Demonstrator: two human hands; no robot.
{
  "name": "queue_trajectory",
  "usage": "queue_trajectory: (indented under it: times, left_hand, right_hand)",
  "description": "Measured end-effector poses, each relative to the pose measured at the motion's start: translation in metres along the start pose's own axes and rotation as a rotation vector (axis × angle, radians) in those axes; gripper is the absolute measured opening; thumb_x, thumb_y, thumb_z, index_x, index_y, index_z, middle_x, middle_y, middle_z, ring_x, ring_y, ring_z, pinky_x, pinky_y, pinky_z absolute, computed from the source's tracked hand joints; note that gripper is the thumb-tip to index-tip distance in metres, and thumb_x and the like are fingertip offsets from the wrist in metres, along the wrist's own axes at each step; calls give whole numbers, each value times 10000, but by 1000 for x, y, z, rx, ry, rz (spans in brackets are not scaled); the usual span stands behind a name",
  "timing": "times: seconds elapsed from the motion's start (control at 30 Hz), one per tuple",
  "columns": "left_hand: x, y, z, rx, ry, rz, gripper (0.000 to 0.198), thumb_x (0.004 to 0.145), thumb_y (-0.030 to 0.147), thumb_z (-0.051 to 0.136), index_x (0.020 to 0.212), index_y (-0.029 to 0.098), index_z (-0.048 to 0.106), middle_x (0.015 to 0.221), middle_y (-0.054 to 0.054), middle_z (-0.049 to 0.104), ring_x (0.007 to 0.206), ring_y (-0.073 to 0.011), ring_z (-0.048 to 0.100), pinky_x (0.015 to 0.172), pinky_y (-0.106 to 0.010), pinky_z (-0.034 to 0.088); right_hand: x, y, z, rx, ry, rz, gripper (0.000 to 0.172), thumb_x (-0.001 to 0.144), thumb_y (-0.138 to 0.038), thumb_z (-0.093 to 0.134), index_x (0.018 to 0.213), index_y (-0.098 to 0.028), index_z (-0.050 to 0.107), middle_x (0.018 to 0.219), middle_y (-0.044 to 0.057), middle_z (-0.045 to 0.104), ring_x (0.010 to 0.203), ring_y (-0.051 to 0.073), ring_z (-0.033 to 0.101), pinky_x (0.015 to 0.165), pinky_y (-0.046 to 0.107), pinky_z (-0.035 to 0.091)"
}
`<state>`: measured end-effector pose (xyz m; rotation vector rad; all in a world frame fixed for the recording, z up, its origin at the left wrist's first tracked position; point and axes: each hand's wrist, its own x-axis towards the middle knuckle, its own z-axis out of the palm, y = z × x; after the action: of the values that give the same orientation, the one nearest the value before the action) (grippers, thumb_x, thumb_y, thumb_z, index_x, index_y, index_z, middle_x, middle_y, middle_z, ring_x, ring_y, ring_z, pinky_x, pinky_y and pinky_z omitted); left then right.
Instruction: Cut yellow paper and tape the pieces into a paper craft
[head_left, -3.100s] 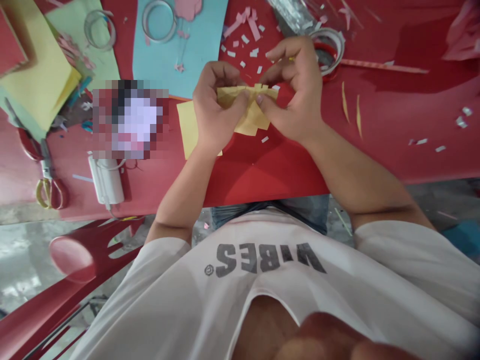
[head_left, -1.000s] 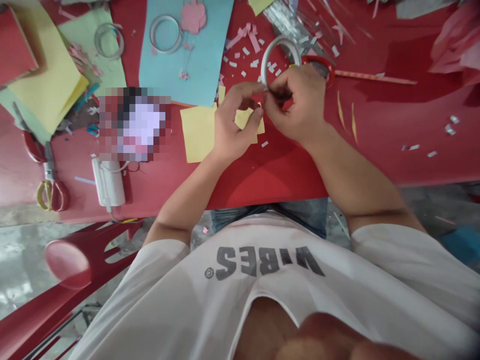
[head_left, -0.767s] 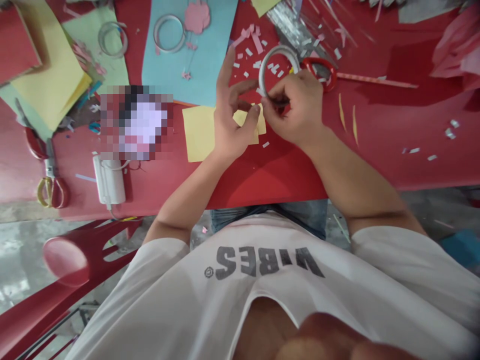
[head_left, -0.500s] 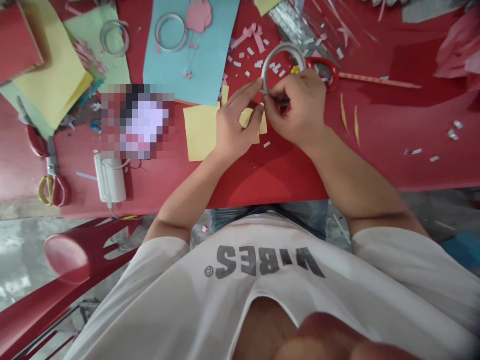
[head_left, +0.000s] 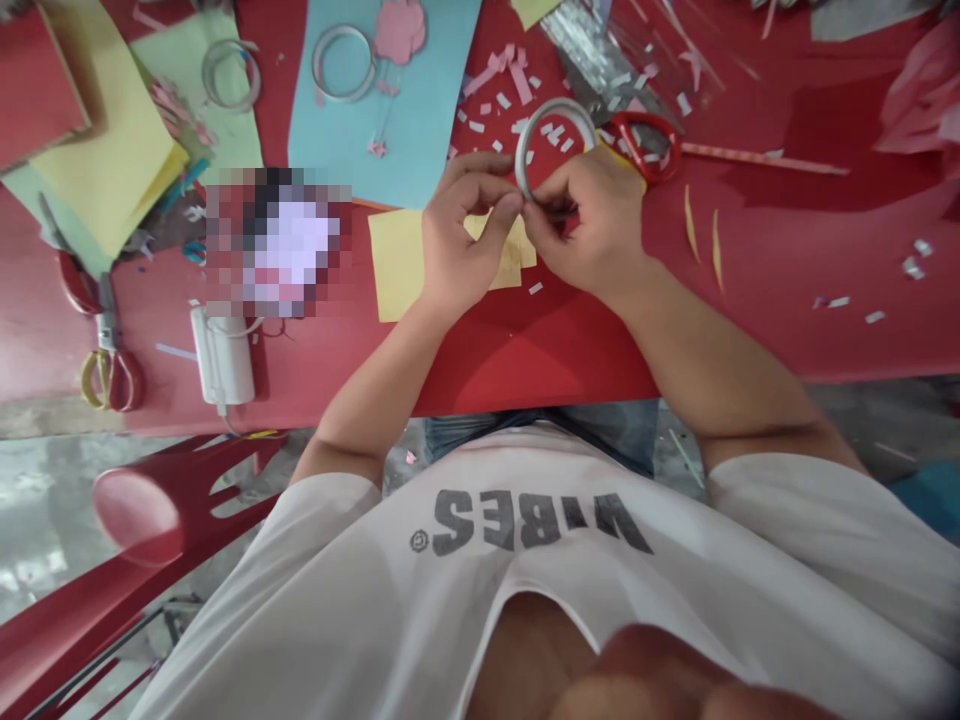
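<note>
1. The right hand is gripping a tape roll by its lower rim. Its fingers are curled and clamped on the ring. The roll is standing on edge just above the bench, with its open face turned toward the camera.
2. The left hand is meeting the roll from the left. Its thumb and forefinger are pinching together on the roll's lower-left edge, touching the right hand's fingertips. Whether a loose tape end is sitting between them, I cannot tell.
3. The roll is showing as a thin, pale grey-white hoop with a smooth band. Red bench and white paper scraps are showing through its hollow middle.
4. A small, matte piece of yellow paper is lying flat under both hands. A larger yellow square is lying just beside it, partly under the left wrist.
5. Red-handled scissors are lying just beyond the right knuckles, glossy loops toward the roll.
6. A light blue sheet is lying beyond the left hand, carrying a second tape ring and a pink cut-out.
7. Two narrow, curved yellow slivers are lying to the right of the right hand, apart from it.
</note>
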<state>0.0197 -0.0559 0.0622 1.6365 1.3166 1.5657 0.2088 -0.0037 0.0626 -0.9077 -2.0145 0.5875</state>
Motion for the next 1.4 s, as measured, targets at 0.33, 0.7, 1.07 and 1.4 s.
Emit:
queue_trajectory:
  times: [0.33,0.7,1.07,1.4]
  left_hand:
    - [14,3,-20,-671,-46,-326,403,955,631,792,872,300,578,1012,27,624,820,-151,600,746,-344,550]
    - [10,13,-17,-568,59,-427,290,1005,533,773,884,313,627,1041,30,688,821,-145,608,818,-328,534]
    - [-4,21,5,-465,137,-546,227,998,470,791,946,263,713,1045,-8,711,903,-146,681,890,-291,553]
    - [-16,-6,19,-313,-35,-211,314,947,563,631,1173,401,776,1167,0,784,976,-257,718,873,-420,544]
  right_hand:
    - [-4,-8,5,24,131,-58,527,1102,-769,485,868,-296,501,804,36,578,813,258,642,760,479,623]
    - [34,59,-37,-588,55,115,125,1036,-294,709,1021,-299,585,883,33,701,853,325,631,972,674,509]
    - [13,-7,-23,-241,87,18,99,1014,-279,631,1030,-315,540,1029,27,665,1025,305,631,1009,567,526]
    - [-4,-2,10,159,260,-30,527,1075,-777,553,908,-277,546,952,26,639,996,300,722,973,624,588]
